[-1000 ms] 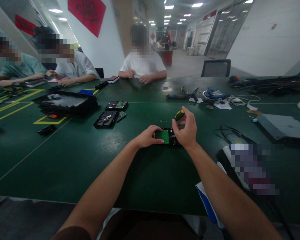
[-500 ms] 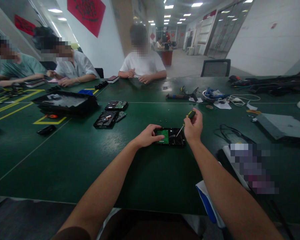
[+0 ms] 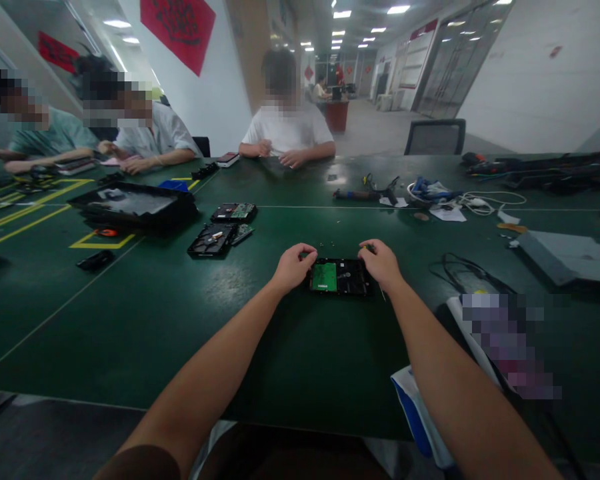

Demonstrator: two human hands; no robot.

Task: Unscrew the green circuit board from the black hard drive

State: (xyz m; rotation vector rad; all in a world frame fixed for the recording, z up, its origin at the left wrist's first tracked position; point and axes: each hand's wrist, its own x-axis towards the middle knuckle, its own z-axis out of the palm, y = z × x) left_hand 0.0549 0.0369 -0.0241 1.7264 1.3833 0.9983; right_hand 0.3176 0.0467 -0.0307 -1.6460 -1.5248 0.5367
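Note:
A black hard drive (image 3: 353,284) lies flat in front of me, its green circuit board (image 3: 324,277) facing up on the left half. At its upper left corner my left hand (image 3: 294,268) has thumb and fingers pinched on the edge. My right hand (image 3: 381,263) is closed round a screwdriver (image 3: 383,293) at the upper right corner. The thin shaft points down towards me beside the drive, and most of the handle is hidden in the fingers. Several tiny screws (image 3: 332,244) rest on the table just beyond the drive.
More hard drives (image 3: 211,240) (image 3: 234,212) lie to the left, near a black tray (image 3: 135,207). On the right are a grey metal box (image 3: 570,257), cables (image 3: 490,202) and a blue-and-white cloth (image 3: 417,413). Other people sit across the green table (image 3: 130,333).
My right hand has lowered to the drive's far right corner, and the screwdriver tip has swung off the drive. My left thumb has moved from the circuit board to the edge.

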